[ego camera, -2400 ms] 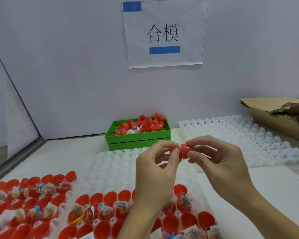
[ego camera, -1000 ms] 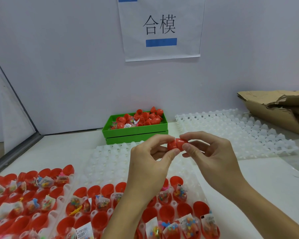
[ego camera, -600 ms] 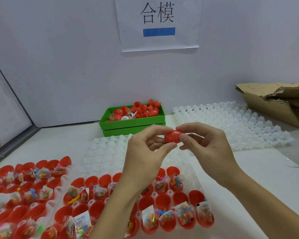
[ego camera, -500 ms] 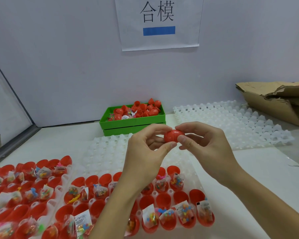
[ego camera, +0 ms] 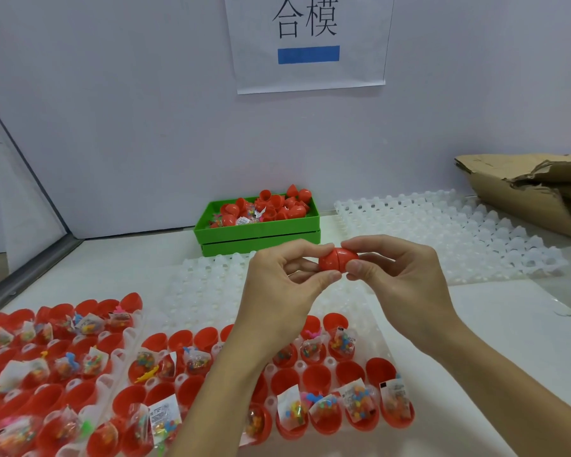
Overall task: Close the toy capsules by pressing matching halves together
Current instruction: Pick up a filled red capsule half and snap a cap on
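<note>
A red toy capsule [ego camera: 335, 259] is held in the air above the table, its two halves joined with a seam showing. My left hand [ego camera: 282, 285] pinches its left end between thumb and fingers. My right hand [ego camera: 399, 278] pinches its right end the same way. Below my arms, a translucent white tray [ego camera: 381, 341] holds several open red capsule halves [ego camera: 317, 379], many with small toy packets in them. A second such tray [ego camera: 126, 319] lies at the left.
A green bin [ego camera: 257, 230] of red capsule pieces stands at the back by the wall. Empty white trays lie at the centre [ego camera: 205, 285] and the right [ego camera: 449, 232]. A torn cardboard box [ego camera: 534, 189] sits at the far right.
The two halves, apart with a gap 2.4 s ago, have been pressed together into one capsule. Both hands still hold it.
</note>
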Demonstrator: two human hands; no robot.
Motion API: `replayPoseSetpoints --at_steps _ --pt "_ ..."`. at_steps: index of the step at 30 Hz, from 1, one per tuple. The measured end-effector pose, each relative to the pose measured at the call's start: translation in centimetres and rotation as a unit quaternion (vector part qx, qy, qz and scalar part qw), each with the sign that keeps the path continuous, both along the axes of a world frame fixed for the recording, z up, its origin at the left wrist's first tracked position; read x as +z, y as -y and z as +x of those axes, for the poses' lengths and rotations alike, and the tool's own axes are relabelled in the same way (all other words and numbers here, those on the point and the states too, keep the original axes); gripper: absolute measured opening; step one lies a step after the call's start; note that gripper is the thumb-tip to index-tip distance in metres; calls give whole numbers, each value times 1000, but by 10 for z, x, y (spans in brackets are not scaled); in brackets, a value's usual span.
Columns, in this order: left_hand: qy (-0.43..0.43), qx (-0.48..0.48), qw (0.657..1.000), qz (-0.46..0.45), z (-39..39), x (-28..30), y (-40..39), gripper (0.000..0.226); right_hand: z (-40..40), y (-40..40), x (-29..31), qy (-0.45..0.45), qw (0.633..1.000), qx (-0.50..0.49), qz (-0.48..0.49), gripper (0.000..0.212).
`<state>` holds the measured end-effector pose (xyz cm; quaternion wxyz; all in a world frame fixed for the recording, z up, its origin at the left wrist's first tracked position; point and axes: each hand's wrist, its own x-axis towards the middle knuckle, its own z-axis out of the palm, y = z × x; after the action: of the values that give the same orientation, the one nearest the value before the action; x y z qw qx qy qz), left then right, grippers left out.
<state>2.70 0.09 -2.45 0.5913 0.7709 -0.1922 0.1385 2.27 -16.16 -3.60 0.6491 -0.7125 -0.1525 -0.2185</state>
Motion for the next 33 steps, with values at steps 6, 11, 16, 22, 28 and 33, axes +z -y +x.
replayPoseSetpoints --at_steps 6,11,16,22,28,33 --pt "-3 -5 1000 -2 -1 -2 1 33 1 0 -2 -5 1000 -3 -6 28" --pt "-8 -2 1000 -8 -1 0 2 30 1 0 0 2 1000 -5 -5 25" --pt "-10 3 1000 -5 -1 2 1 31 0 0 0 3 1000 -12 -7 29" --pt "-4 6 1000 -4 -2 3 1 30 -2 -1 2 8 1000 -14 -18 30" --pt "-7 1 1000 3 -2 4 -2 29 -3 -1 4 -10 999 22 -21 23" --pt "-1 -16 1000 -10 -2 6 -3 27 -5 -3 8 7 999 7 -35 30"
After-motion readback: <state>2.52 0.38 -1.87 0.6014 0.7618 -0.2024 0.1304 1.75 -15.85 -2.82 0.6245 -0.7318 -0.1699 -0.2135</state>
